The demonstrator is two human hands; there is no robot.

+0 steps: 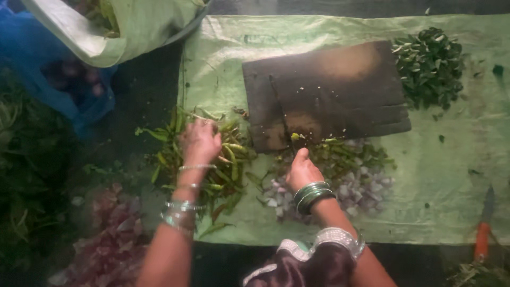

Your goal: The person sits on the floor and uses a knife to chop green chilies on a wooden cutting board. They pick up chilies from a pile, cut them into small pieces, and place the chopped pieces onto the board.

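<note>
My left hand [199,141] rests palm down on a loose pile of long green chillies [212,159] spread on a pale green sheet [451,180]; its fingers curl into the pile. My right hand [302,169] lies over a heap of chopped onion and green bits [361,180], fingers pointing at the near edge of a dark wooden chopping board [329,90]. What the right fingers hold is hidden. Both wrists wear bangles.
A mound of dark chopped leaves [429,66] sits at the board's far right. A knife with an orange handle [483,228] lies at the sheet's right edge. A blue bag [48,69] and a pale sack [122,26] stand at the upper left; purple peelings [111,239] lie lower left.
</note>
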